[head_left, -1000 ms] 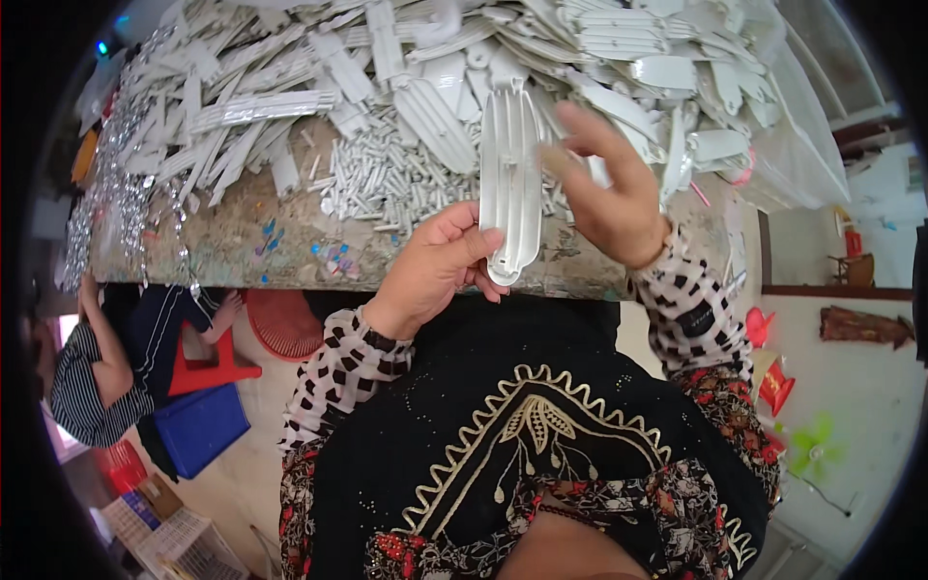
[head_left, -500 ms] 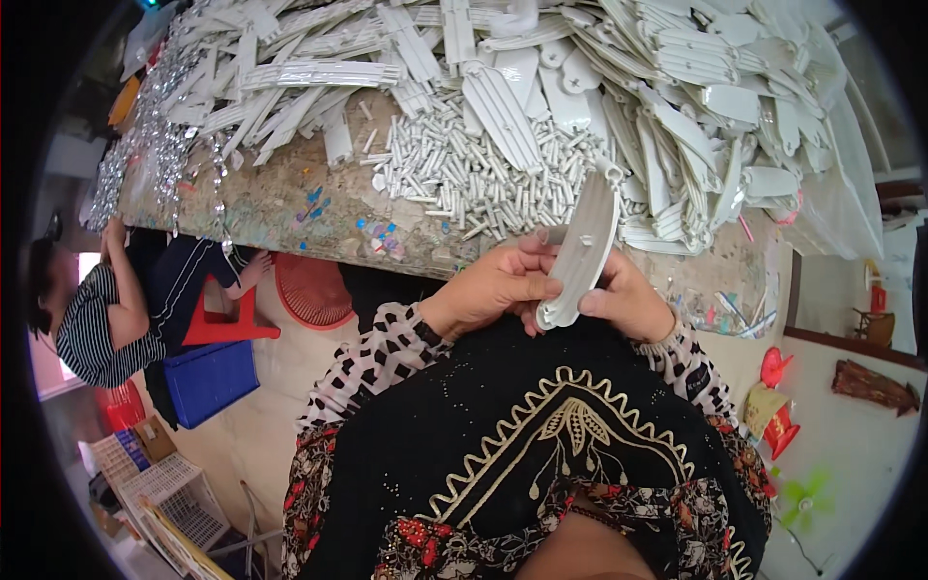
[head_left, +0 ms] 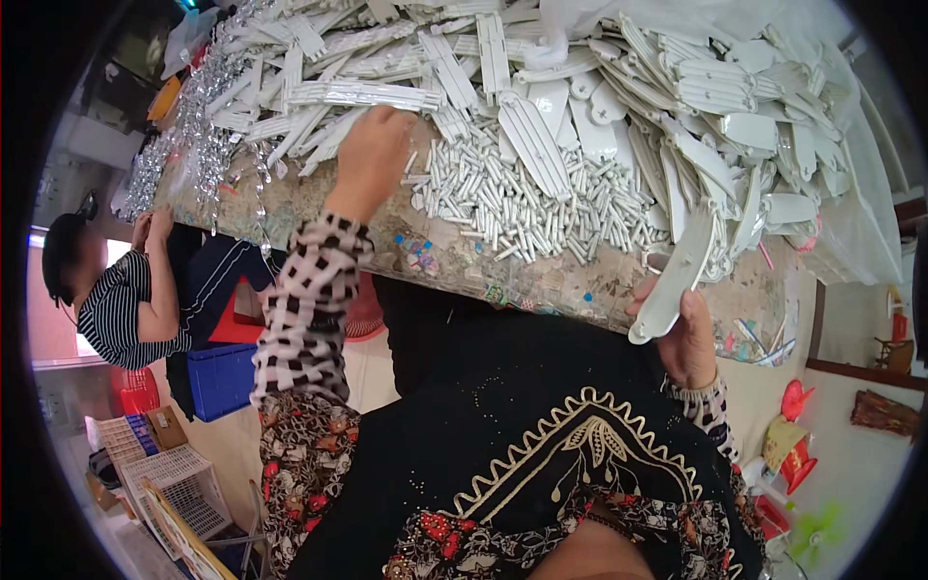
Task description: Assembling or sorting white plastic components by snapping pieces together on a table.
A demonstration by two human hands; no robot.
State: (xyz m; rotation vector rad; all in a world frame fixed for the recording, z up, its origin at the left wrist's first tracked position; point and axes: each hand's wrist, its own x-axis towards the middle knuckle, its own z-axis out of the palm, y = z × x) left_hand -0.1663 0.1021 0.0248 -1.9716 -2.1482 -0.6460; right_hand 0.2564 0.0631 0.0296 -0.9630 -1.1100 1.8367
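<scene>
My right hand (head_left: 694,340) holds a curved white plastic piece (head_left: 677,280) upright and tilted, near the table's front edge. Its thumb lies on one side of the piece and the fingers reach round behind. My left hand (head_left: 375,155) is stretched out over the table at the left part of the pile, touching or just above a long white ribbed strip (head_left: 362,95). The back of that hand hides its fingertips, so their grip does not show. To its right lies a heap of small white pins (head_left: 522,213).
White plastic parts (head_left: 715,82) are piled along the back and right of the worn table (head_left: 445,253). Silver tinsel (head_left: 198,145) hangs over its left end. A person in a striped top (head_left: 130,304) sits at the left, near a blue crate (head_left: 222,380).
My left hand has let go of the curved white piece and reached forward and left to the pile. My right hand has moved right, keeping the piece. The view has shifted slightly.
</scene>
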